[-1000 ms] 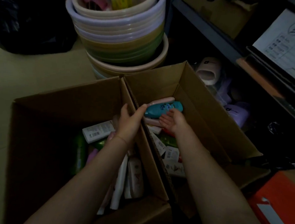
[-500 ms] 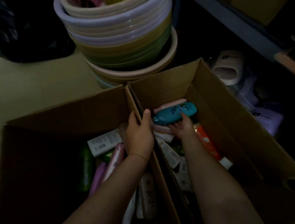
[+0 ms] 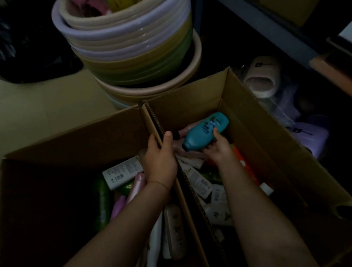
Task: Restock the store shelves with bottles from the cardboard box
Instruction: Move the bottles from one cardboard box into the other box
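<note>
1. Teal plastic bottle with a dark cap is in my right hand; my fingers and thumb wrap round it, above the right brown cardboard box.
2. My left hand grips the cardboard flap between the two boxes.
3. At 12 o'clock from the boxes is a stack of round plastic tubs.
4. More bottles lie in the left cardboard box.

basin stack — top cropped, labels blurred
</note>
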Demonstrator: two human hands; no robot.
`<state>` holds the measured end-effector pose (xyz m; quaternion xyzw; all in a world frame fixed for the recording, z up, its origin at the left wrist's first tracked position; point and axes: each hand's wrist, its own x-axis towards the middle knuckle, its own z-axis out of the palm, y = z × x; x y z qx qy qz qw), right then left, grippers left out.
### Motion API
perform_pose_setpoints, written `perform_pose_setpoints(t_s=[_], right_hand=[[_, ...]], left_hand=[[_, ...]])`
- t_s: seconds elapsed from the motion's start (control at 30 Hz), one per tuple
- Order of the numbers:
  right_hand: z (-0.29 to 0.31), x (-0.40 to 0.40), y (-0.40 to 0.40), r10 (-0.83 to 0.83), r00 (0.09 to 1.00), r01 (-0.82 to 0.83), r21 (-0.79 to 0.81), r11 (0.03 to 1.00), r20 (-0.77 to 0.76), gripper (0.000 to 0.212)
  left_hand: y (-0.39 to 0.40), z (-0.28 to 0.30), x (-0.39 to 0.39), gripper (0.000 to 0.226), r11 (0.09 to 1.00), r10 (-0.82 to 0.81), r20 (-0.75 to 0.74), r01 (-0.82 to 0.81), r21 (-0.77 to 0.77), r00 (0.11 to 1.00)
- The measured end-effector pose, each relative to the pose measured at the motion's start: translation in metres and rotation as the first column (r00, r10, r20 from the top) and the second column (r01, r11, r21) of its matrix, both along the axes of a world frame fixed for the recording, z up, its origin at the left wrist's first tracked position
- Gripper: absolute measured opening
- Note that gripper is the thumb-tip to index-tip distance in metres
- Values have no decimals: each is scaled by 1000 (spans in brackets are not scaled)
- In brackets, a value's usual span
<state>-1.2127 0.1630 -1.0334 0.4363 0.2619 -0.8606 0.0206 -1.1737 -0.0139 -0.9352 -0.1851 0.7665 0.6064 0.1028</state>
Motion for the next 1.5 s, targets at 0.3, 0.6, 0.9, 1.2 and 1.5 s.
perform_pose_setpoints(t_s=[0.3,0.6,0.9,1.2,1.5], right_hand=[[148,52,-14,286,915,-255,141,957,-285,41],[176,62,-90,580,799,-411,563,717,-155,42],[105,32,-48,217,974,-197,250,948,-57,26],[14,-9,-11,35,997,-39,61,997,72,52],[-24,-60,-18,-112,994,111,-119,987,0,57]], left_hand=[[-19,21,9,76,980,-60,112,37,195,992],[-102,41,42,56,961,270,-187,-255,104,944],[-33,20,20,92,990,-126,-128,133,41,984],[-17,1,-3,88,990,-66,-119,81,118,991],[-12,-14,-7,83,976,-7,-163,42,214,987]])
